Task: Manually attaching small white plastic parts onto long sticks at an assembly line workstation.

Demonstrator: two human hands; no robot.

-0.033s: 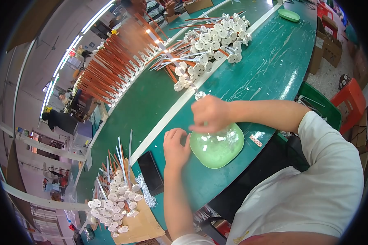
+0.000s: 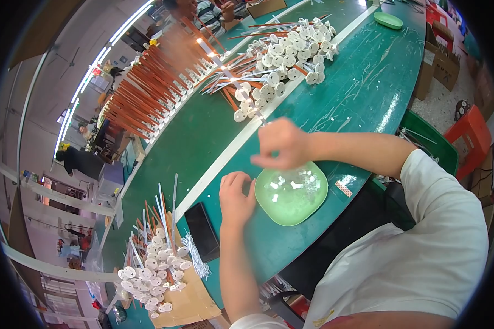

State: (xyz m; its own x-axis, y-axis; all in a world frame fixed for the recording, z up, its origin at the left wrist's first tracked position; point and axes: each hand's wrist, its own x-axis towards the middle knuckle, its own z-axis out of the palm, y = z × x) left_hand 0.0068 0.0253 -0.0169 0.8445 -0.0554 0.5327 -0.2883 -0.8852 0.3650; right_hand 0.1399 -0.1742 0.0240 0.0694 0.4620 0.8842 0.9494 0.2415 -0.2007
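A: Item one, one pale strip (image 2: 223, 68): where is it pointing?
B: Its long axis is slanting, in the head view, from beside your right hand (image 2: 282, 145) up and leftward. Its far end is pointing toward the orange strips (image 2: 142, 98); its near end is disappearing at your knuckles.

A: Right fingers?
B: They are curling above the far rim of a green bowl (image 2: 288, 213); I am not able to tell whether they are gripping the strip.

A: Left hand (image 2: 237, 200)?
B: It is resting on the desk (image 2: 362, 98), just left of the bowl, fingers bending loosely, thumb standing apart.

A: Remaining stock?
B: Small white pieces (image 2: 308, 181) are lying in the bowl. A black phone (image 2: 202, 233) is lying left of your left hand. White-disc pieces are forming two piles: one far pile (image 2: 293, 52), one near pile (image 2: 153, 268) over cardboard (image 2: 189, 301).
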